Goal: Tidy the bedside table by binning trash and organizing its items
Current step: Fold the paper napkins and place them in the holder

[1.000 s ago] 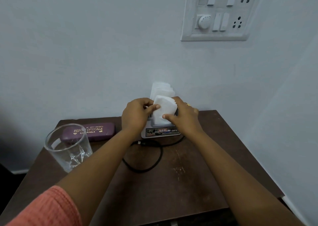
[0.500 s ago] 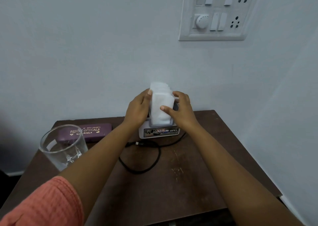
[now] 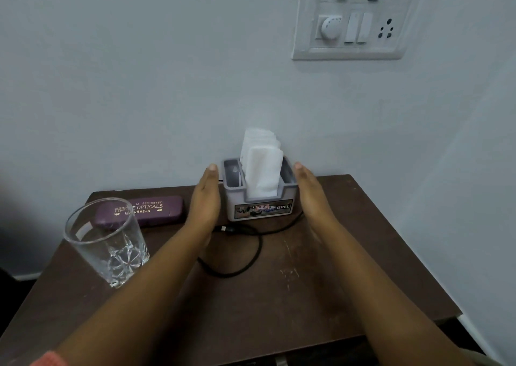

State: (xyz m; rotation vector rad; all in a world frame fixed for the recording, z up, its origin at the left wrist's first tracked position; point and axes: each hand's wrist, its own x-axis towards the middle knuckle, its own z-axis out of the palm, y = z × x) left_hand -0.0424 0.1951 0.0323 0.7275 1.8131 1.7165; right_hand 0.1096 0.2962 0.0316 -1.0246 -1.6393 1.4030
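Open palms bracket the tissue holder (image 3: 259,208) at 12 o'clock on the table (image 3: 307,296).
The left hand (image 3: 206,195) and right hand (image 3: 310,195), fingers straight, clamp nothing; a lopsided shove could topple the tissues (image 3: 262,167), and the left forearm could clip the glass (image 3: 107,243) at 8 o'clock.

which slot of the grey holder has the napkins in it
The middle slot: white napkins stand upright in it; the narrower left slot and right slot show none.

Dark brown wooden bench (image 3: 321,296), scuffed. On it: clear glass (image 3: 107,243) front left, purple spectacle case (image 3: 142,210) behind, grey tissue holder (image 3: 261,204) at back, black cable (image 3: 245,254) looped in front.
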